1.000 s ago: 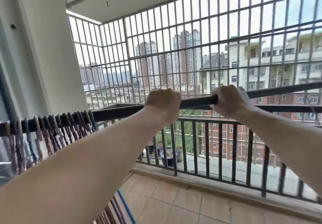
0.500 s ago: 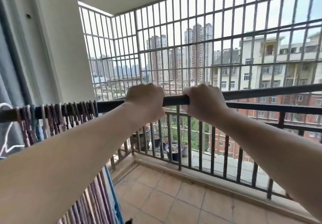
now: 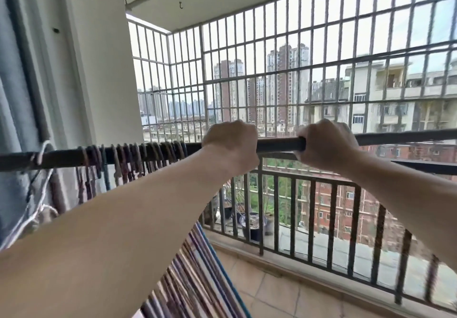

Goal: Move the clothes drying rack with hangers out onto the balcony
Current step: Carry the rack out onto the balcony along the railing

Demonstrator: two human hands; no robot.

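The drying rack's dark top bar [image 3: 277, 144] runs across the view at chest height, from the left edge to the right edge. My left hand [image 3: 231, 144] and my right hand [image 3: 324, 142] are both closed around it from above, a short gap apart. Several coloured hangers [image 3: 138, 157] hang bunched on the bar left of my left hand. Their lower ends [image 3: 197, 280] fan out below my left forearm. The rack's legs are hidden.
A dark balcony railing [image 3: 309, 209] and a pale security grille [image 3: 272, 70] stand right behind the bar. A white wall [image 3: 99, 70] and a door frame [image 3: 29, 70] are at the left. Potted plants [image 3: 252, 223] sit by the railing. Tiled floor [image 3: 284, 293] lies below.
The view has swung left and the bar now sits more level. The hanger bunch has shifted toward the middle. Both hands keep their grip, closer together than a second ago.
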